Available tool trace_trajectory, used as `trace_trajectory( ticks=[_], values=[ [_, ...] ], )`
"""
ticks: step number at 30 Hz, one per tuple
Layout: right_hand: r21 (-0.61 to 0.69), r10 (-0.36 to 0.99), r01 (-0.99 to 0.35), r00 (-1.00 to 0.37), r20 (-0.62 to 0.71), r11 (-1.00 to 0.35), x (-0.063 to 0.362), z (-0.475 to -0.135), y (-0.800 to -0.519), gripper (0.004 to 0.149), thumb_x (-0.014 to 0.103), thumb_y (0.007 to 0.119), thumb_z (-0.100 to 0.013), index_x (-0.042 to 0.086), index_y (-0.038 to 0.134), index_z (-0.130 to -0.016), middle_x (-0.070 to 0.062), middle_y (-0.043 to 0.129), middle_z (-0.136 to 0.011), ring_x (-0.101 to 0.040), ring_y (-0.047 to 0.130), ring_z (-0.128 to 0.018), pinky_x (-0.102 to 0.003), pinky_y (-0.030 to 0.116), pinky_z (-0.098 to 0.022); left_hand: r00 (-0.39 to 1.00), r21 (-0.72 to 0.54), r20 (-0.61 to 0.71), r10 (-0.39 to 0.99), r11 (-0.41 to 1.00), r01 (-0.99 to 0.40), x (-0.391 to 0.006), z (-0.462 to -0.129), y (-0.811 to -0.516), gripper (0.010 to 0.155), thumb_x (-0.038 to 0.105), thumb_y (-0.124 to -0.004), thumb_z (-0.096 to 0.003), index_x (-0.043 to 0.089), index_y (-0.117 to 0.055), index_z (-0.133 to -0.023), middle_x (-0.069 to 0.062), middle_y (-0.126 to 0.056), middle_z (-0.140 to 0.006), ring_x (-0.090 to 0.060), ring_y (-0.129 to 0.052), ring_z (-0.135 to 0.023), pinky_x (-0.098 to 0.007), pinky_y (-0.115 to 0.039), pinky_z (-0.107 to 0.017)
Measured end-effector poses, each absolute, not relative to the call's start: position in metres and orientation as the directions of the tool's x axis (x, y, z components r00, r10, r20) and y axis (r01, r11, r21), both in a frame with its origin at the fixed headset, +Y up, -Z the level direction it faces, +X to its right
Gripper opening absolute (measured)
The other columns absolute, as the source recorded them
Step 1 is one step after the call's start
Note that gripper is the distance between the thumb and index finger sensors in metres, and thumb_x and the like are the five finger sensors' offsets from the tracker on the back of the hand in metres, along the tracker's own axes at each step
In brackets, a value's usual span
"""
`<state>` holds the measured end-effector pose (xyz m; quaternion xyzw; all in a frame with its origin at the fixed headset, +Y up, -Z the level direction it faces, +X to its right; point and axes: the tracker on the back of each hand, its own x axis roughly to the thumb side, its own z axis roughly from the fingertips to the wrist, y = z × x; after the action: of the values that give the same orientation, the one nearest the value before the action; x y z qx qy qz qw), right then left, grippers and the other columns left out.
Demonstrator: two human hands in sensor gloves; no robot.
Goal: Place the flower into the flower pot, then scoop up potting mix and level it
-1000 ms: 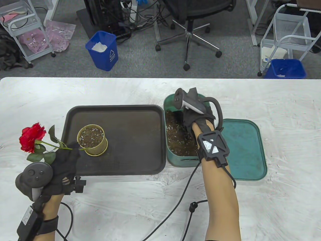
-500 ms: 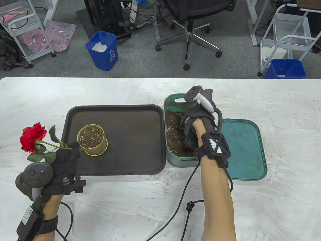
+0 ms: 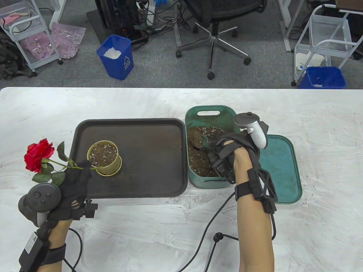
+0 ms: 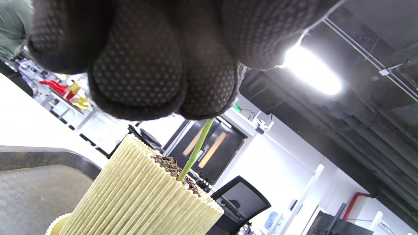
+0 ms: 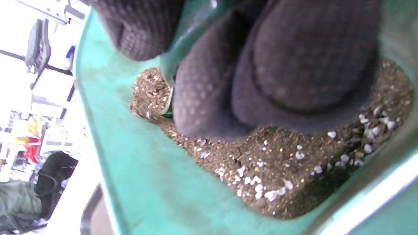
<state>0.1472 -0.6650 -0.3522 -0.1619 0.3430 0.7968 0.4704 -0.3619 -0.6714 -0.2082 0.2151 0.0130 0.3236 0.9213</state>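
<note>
Showing a potting setup on a white worktop [image 3: 170, 240], with the dark tray [image 3: 147, 158] as reference. On the tray's left part stands the ribbed yellow flower pot [image 3: 104, 158], partly filled with potting mix. At the tray's left edge, the left hand [image 3: 72, 187] pinches the green stem of the red flower [image 3: 38, 155]; the stem's end enters the pot's soil, while the bloom leans out beyond the tray to the left. Just right of the tray sits the green bin [image 3: 210, 113] of potting mix [image 3: 198, 161]. Over it, the right hand [image 3: 229, 154] curls its fingers around a green scoop [image 3: 202, 140], whose bowl carries mix. Right of the bin lies the green lid [image 3: 280, 170], flat on the worktop.
</note>
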Motion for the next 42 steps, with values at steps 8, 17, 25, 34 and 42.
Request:
trace_trajectory(
  ticks=[8,17,25,34,42],
  values=[
    [0.255,0.740,-0.934,-0.355,-0.572,-0.252,0.149,-0.326,-0.653,0.054,0.029,0.072,-0.039,0.000,0.073,-0.084,-0.019,0.095,-0.061,-0.024,0.109,-0.028,-0.039,0.099,-0.013,0.779,0.402,0.114,0.617,0.688,-0.604,-0.362,-0.208,-0.672,0.046,0.040,-0.081,-0.0386,0.016,-0.094,-0.076,-0.002,-0.105,-0.055,-0.026,-0.109,-0.034,-0.042,-0.092,-0.036],
    [0.164,0.800,-0.961,-0.277,-0.532,-0.224,0.152,-0.310,-0.637,0.053,0.029,0.072,-0.039,-0.001,0.073,-0.083,-0.019,0.095,-0.061,-0.024,0.109,-0.027,-0.039,0.099,-0.012,0.782,0.401,0.114,0.613,0.692,-0.600,-0.362,-0.209,-0.671,0.046,0.040,-0.081,-0.0388,0.016,-0.094,-0.076,-0.002,-0.105,-0.056,-0.026,-0.109,-0.034,-0.042,-0.092,-0.036],
    [0.314,0.839,-0.919,-0.358,-0.410,-0.238,0.101,-0.302,-0.616,0.053,0.030,0.073,-0.040,-0.001,0.073,-0.083,-0.019,0.095,-0.061,-0.024,0.109,-0.026,-0.038,0.099,-0.012,0.783,0.401,0.115,0.611,0.693,-0.600,-0.362,-0.209,-0.671,0.047,0.040,-0.081,-0.0387,0.016,-0.094,-0.076,-0.002,-0.105,-0.056,-0.026,-0.109,-0.034,-0.042,-0.092,-0.036],
    [0.495,0.858,-0.849,-0.384,-0.342,-0.183,-0.004,-0.308,-0.630,0.053,0.030,0.073,-0.040,-0.001,0.073,-0.084,-0.020,0.095,-0.061,-0.024,0.109,-0.026,-0.039,0.099,-0.012,0.781,0.401,0.114,0.614,0.691,-0.602,-0.362,-0.209,-0.671,0.046,0.040,-0.081,-0.0388,0.016,-0.094,-0.076,-0.002,-0.105,-0.055,-0.026,-0.109,-0.034,-0.042,-0.092,-0.036],
    [0.597,0.808,-0.763,-0.502,-0.308,-0.247,-0.084,-0.319,-0.657,0.053,0.030,0.073,-0.040,0.000,0.073,-0.083,-0.020,0.095,-0.061,-0.025,0.109,-0.026,-0.039,0.099,-0.012,0.778,0.400,0.113,0.618,0.689,-0.605,-0.363,-0.209,-0.671,0.046,0.040,-0.081,-0.0387,0.016,-0.094,-0.076,-0.002,-0.105,-0.055,-0.026,-0.109,-0.034,-0.042,-0.092,-0.036]
  ],
)
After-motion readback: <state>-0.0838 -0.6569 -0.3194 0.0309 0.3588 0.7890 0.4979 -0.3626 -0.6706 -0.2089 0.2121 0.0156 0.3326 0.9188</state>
